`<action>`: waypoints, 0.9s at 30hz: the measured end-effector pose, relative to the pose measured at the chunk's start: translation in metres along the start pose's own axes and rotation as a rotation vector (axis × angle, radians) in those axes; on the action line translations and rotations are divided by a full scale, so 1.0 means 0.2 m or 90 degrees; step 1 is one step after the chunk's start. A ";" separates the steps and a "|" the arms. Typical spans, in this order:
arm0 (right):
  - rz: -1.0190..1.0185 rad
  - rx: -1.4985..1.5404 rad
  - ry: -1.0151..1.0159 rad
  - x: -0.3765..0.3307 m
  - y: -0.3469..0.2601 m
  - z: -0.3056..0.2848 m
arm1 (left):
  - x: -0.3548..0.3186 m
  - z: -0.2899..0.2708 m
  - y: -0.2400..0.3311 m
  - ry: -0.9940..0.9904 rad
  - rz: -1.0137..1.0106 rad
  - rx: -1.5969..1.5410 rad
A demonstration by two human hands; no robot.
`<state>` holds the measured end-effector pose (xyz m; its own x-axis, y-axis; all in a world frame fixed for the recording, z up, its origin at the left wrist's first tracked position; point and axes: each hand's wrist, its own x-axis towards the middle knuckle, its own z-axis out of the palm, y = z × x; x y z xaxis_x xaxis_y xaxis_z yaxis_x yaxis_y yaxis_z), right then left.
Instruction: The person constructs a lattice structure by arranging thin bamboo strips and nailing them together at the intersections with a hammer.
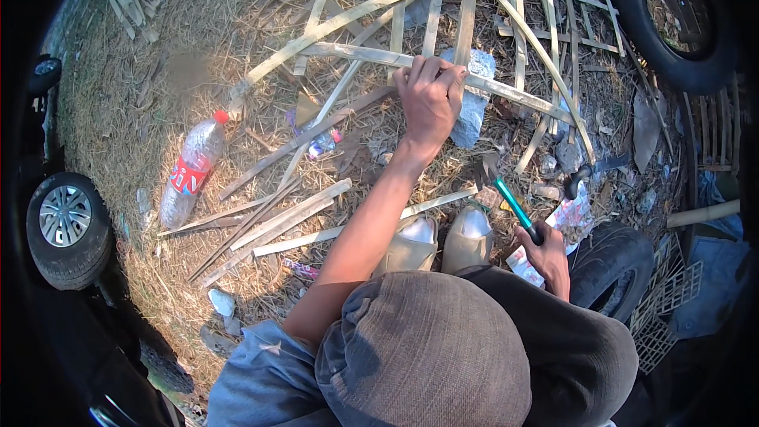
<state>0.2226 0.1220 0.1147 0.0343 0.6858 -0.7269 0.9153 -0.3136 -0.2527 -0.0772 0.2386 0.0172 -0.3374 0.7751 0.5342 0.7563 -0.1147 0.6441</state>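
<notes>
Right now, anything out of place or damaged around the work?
Mostly litter: a bottle on its side in the dry grass near the loose slats, and a small bottle among them. Plastic looks odd amid wood. No spill visible.

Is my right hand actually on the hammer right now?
Touching. The head view shows the right hand closed around the dark grip end of the hammer, with the green shaft sticking out past the fingers.
</notes>
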 end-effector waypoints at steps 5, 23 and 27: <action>-0.036 0.286 -0.003 -0.11 0.02 -0.10 | 0.03 -0.01 0.00 -0.006 0.004 -0.020; -0.216 0.374 0.043 0.20 -0.37 0.14 | 0.02 -0.01 -0.01 -0.051 -0.043 -0.062; -0.220 0.400 0.073 0.17 -0.41 0.11 | 0.03 -0.01 -0.02 -0.043 -0.042 -0.055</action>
<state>0.1408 0.1570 0.0966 -0.1420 0.8681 -0.4757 0.4790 -0.3603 -0.8004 -0.0841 0.2420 0.0186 -0.3444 0.8225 0.4526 0.6815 -0.1125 0.7231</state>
